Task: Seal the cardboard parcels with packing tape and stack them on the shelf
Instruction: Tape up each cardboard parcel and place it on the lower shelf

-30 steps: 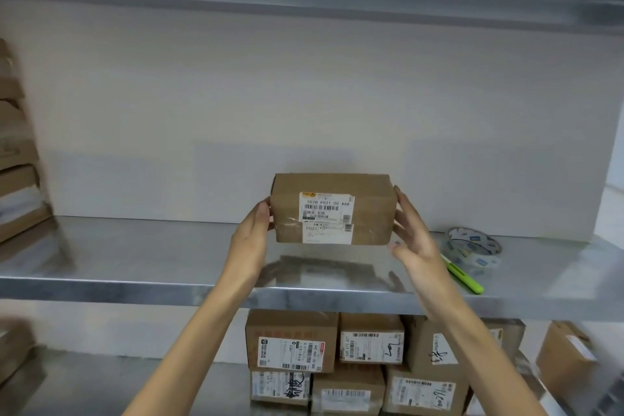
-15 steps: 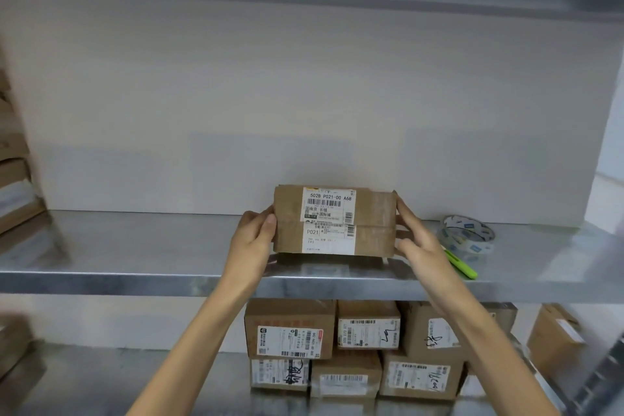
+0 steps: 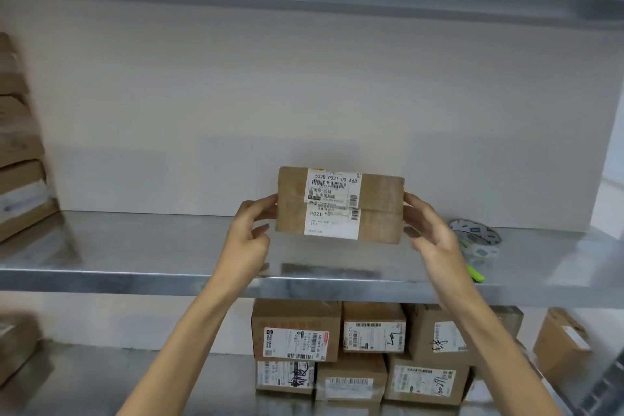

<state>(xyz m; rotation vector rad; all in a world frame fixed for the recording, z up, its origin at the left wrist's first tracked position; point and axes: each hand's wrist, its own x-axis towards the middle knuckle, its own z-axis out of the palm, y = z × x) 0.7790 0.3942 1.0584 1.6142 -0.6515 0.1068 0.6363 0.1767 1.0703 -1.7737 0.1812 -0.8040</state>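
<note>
1. We take the middle metal shelf (image 3: pixel 135 257) as our landmark; every place below is told from it.
2. The cardboard parcel (image 3: pixel 381 209) is over this shelf, about midway along it and close to the shelf's back wall. Its labelled face, with a white shipping label across the taped seam, is turned towards us.
3. We cannot tell whether the parcel's lower edge touches the shelf or hangs just above it.
4. The left hand (image 3: pixel 248 233) reaches up from in front of the shelf and grips the parcel's left end with bent fingers.
5. The right hand (image 3: pixel 434 236) comes up over the shelf's front edge and grips the parcel's right end, fingers at the upper part and thumb near the lower corner.
6. A roll of tape (image 3: pixel 476 238) lies flat on the shelf, towards its right end.
7. A green marker (image 3: pixel 475 275) lies on the shelf near its front edge, partly hidden by the right wrist.
8. Below the shelf, labelled boxes (image 3: pixel 297 331) are stacked in two layers.
9. Beyond the shelf's left end, more cardboard boxes (image 3: pixel 20 159) are piled, blurred.
</note>
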